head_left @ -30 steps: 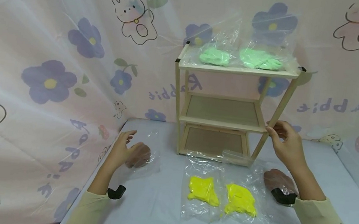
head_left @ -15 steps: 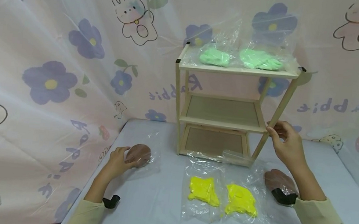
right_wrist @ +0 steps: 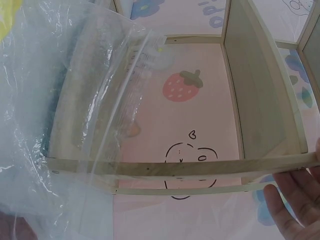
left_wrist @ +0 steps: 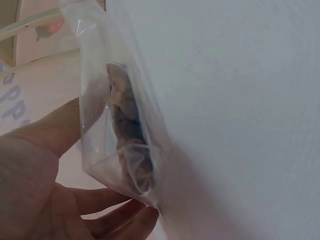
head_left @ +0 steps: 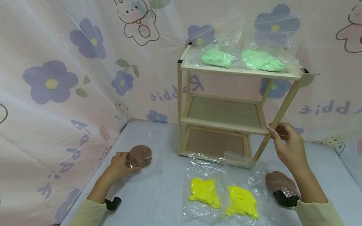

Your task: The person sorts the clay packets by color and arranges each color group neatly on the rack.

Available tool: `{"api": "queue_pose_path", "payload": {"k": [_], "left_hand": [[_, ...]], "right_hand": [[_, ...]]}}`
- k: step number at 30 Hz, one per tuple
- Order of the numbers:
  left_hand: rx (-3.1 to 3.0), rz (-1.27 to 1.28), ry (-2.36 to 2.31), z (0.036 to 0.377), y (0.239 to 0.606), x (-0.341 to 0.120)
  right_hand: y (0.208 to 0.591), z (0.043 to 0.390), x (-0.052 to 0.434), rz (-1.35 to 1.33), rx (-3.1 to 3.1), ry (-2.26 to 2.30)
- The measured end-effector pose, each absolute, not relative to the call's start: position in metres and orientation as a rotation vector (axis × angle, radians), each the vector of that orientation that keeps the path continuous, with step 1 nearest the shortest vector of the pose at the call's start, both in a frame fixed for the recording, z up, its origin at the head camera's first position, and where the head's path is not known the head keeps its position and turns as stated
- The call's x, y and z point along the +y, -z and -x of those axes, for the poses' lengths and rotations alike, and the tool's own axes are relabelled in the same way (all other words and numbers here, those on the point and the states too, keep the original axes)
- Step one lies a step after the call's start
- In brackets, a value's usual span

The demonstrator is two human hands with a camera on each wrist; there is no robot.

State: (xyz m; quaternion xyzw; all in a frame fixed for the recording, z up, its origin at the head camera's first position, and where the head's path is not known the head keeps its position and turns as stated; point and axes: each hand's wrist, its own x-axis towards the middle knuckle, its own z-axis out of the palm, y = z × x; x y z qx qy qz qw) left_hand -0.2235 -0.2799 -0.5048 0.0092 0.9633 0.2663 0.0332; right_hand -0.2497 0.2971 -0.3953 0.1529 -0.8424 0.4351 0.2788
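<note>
My left hand (head_left: 126,161) grips a clear bag holding a brown lump (head_left: 139,155) at the table's left edge. In the left wrist view the brown lump (left_wrist: 128,131) sits inside the plastic, with my fingers (left_wrist: 122,220) curled under the bag's corner. My right hand (head_left: 278,131) holds the front right leg of a three-tier wooden shelf (head_left: 223,124), at the height of the middle tier. In the right wrist view my fingers (right_wrist: 292,202) rest on the wooden leg (right_wrist: 200,167).
Two bags of yellow material (head_left: 205,192) (head_left: 242,201) lie in front of the shelf. A second brown lump in a bag (head_left: 278,181) lies by my right forearm. Two bags of green material (head_left: 216,57) (head_left: 263,60) sit on the top tier. Printed curtains enclose the table.
My left hand has dropped from hovering open beside the brown bag and has closed on it. The right hand stays on the shelf leg.
</note>
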Motion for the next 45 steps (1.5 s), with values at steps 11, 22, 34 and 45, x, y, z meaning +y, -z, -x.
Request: {"api": "queue_pose_path", "payload": {"k": [11, 22, 34, 45], "left_hand": [[2.952, 0.052, -0.781, 0.226, 0.503, -0.278], [2.971, 0.081, -0.661, 0.232, 0.502, -0.277], [2.971, 0.053, -0.669, 0.238, 0.500, -0.277], [2.929, 0.109, -0.791, 0.243, 0.504, -0.280]], "right_hand": [[0.395, 0.249, 0.298, -0.390, -2.277, -1.163], [0.395, 0.249, 0.298, -0.394, -2.285, -1.170], [0.396, 0.251, 0.299, -0.409, -2.275, -1.163], [0.396, 0.249, 0.299, -0.404, -2.279, -1.176]]}}
